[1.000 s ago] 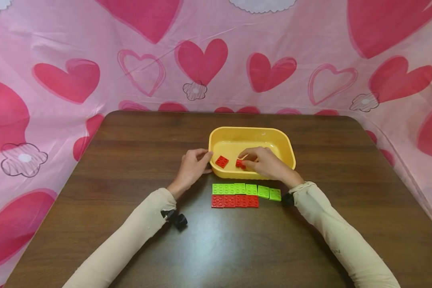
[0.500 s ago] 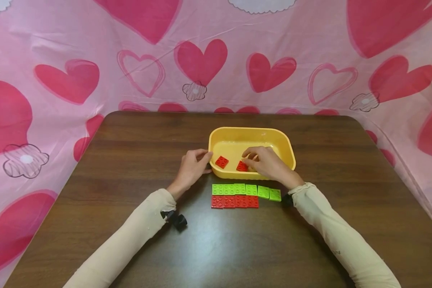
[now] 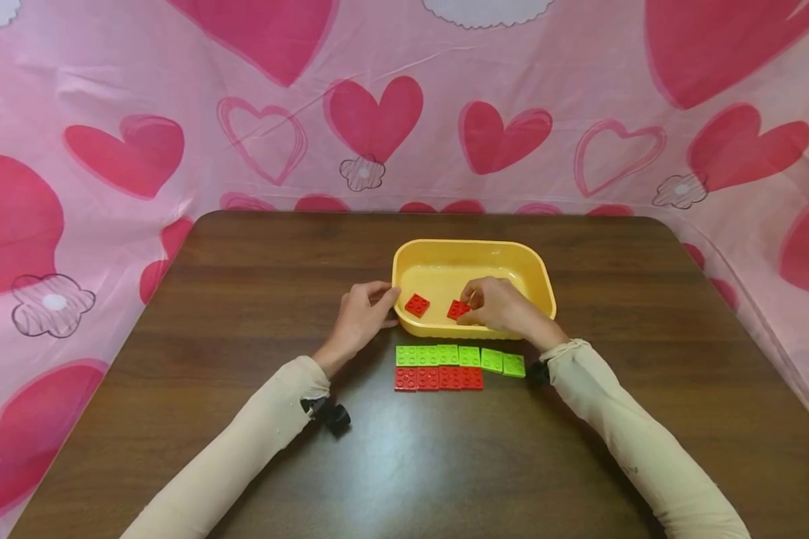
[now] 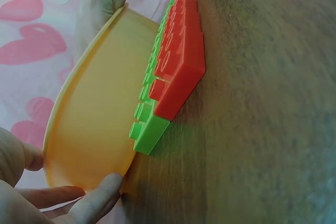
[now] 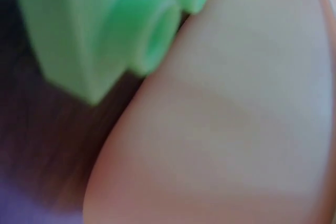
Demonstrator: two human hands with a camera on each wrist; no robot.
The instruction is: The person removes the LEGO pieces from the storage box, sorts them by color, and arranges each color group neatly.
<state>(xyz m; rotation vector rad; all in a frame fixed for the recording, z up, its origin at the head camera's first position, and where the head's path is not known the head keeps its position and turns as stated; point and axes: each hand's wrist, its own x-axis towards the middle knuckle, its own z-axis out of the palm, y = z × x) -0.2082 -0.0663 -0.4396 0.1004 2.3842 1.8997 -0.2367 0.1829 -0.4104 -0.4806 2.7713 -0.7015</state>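
Note:
A yellow plastic tub (image 3: 475, 329) stands on the table, with a loose red toy brick (image 3: 416, 305) in its left end. My right hand (image 3: 505, 307) reaches over the front rim and pinches another red toy brick (image 3: 458, 309) between thumb and fingers, low inside the tub. At the left end, my left hand (image 3: 360, 318) rests its fingers (image 4: 100, 200) against the tub's outer wall, fingertips close to the rim. Just in front of the tub lies a row of green toy bricks (image 3: 448, 355), its right end slightly crooked. Along its front side runs a shorter row of red toy bricks (image 3: 440, 379).
The brown wooden table (image 3: 276, 247) has rounded far corners. Behind and beside it hangs a pink cloth (image 3: 438, 45) printed with hearts. Black wrist cameras, such as the left one (image 3: 328, 414), sit under both sleeves; the right forearm passes close to the green row's end.
In the tub, the right hand has shifted slightly right with the red brick, which now shows more of its studded top. The left hand stays at the tub's left end.

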